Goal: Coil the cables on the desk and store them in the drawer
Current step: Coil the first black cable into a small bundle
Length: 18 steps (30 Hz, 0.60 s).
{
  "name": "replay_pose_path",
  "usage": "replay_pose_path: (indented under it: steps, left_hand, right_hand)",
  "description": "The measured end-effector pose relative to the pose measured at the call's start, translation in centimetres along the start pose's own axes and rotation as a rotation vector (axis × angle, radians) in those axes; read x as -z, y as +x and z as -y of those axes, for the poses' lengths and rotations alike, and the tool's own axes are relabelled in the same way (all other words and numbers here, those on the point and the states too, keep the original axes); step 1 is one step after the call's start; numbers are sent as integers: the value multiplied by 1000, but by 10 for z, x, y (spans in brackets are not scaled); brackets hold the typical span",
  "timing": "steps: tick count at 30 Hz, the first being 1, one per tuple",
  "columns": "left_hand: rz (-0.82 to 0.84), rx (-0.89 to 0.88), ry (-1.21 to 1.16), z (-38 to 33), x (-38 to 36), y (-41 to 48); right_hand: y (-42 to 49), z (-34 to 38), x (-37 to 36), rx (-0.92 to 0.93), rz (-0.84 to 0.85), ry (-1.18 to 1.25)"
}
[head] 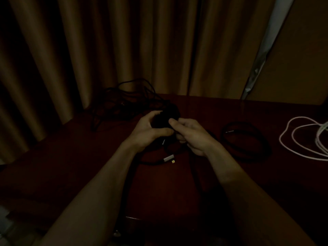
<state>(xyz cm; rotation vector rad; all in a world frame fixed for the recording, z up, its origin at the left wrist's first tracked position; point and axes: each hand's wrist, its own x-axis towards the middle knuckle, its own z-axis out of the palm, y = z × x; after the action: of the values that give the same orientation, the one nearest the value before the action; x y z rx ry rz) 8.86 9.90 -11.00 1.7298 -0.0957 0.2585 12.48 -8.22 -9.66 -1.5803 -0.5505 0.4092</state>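
Observation:
The scene is very dark. Over the dark red desk (177, 178), my left hand (150, 130) and my right hand (191, 135) both grip a black cable bundle (166, 118) held between them. Part of the same cable hangs down to the desk, and its silver and yellow plug (169, 158) lies just below my hands. A coiled black cable (245, 141) lies on the desk to the right. Further right lies a loosely looped white cable (301, 137). A tangled heap of black cables (127, 102) sits at the back left of the desk.
Brown curtains (124, 41) hang close behind the desk. A pale strip (262, 55) runs along a panel at the upper right. The desk's front edge and a small metal knob (117, 234) show at the bottom, where a drawer cannot be made out clearly.

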Motion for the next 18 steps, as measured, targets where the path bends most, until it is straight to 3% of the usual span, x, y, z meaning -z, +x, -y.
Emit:
replay_pose_path:
  steps: [4, 10, 14, 18]
  left_hand:
    - [13, -43, 90, 4, -5, 1]
    - [-238, -192, 452, 8, -6, 1]
    - [-187, -229, 514, 5, -9, -3]
    - [-128, -252, 537, 7, -11, -3]
  right_hand:
    - [-2, 2, -3, -13, -26, -25]
    - [2, 7, -14, -70, -135, -94]
    - [-1, 10, -13, -98, -79, -16]
    - [-6, 12, -19, -47, -147, -2]
